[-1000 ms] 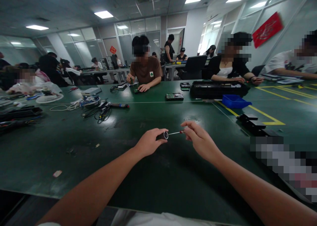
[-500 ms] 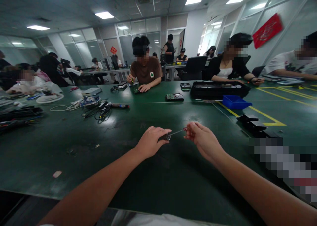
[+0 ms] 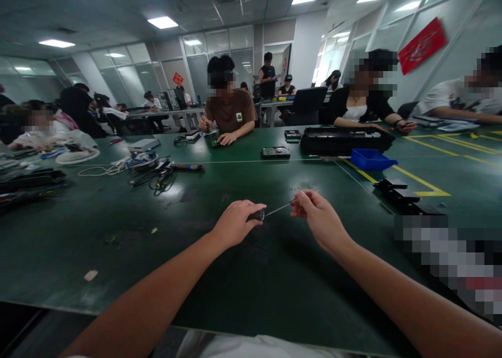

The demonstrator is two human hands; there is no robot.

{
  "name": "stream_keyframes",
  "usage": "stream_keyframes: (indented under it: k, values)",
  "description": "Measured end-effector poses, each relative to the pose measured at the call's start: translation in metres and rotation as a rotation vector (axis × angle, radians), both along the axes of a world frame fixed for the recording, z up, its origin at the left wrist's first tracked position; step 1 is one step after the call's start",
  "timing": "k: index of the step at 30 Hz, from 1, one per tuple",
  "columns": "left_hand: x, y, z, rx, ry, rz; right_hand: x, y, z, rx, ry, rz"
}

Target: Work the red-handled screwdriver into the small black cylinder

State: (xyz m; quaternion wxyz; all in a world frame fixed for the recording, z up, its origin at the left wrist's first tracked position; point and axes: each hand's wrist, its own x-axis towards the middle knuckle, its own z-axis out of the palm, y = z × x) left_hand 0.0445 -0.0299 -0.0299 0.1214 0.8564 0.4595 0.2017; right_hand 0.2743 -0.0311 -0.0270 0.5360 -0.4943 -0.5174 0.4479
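My left hand [image 3: 235,223] is closed around a small dark cylinder [image 3: 257,215], whose round, shiny-rimmed end faces right. Between the fingertips of my right hand [image 3: 314,211] is a thin metal rod [image 3: 278,208]. It slants down and left, its far tip close to the cylinder's rim; whether it touches the rim or enters it, I cannot tell. Both hands are above the green table [image 3: 219,305].
Cables [image 3: 162,175] lie at the left beyond my hands. A hard drive [image 3: 275,152], a long black housing [image 3: 347,141] and a blue bin [image 3: 372,160] stand further back. Black parts [image 3: 403,196] are at the right. A person in brown [image 3: 229,110] sits opposite.
My left hand has shifted slightly left with the cylinder, and my right hand has risen a little. More of the thin rod now shows between them.
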Motion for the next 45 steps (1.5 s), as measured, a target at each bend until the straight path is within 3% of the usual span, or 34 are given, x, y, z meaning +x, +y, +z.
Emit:
stream_keyframes:
  k: [10, 17, 22, 28, 35, 40, 45]
  values:
    - [0.002, 0.001, -0.004, -0.056, -0.073, 0.006, -0.001, -0.004, 0.0, 0.13, -0.118, 0.059]
    - [0.003, -0.001, -0.001, -0.04, -0.107, -0.003, -0.001, -0.013, 0.008, 0.243, -0.36, 0.041]
    - [0.003, -0.001, 0.0, -0.043, -0.141, -0.008, 0.001, -0.013, 0.011, 0.234, -0.384, 0.051]
    - [0.003, 0.0, 0.001, -0.06, -0.154, 0.004, 0.001, -0.005, 0.005, 0.119, -0.15, 0.12]
    - [0.002, 0.0, -0.003, -0.068, -0.168, -0.001, 0.001, -0.01, 0.006, 0.169, -0.232, 0.046]
    - [0.004, -0.001, -0.001, -0.074, -0.169, 0.003, -0.001, -0.012, 0.012, 0.185, -0.23, 0.067]
    - [0.005, -0.002, 0.002, -0.104, -0.136, 0.021, 0.001, -0.016, 0.02, 0.167, -0.463, -0.007]
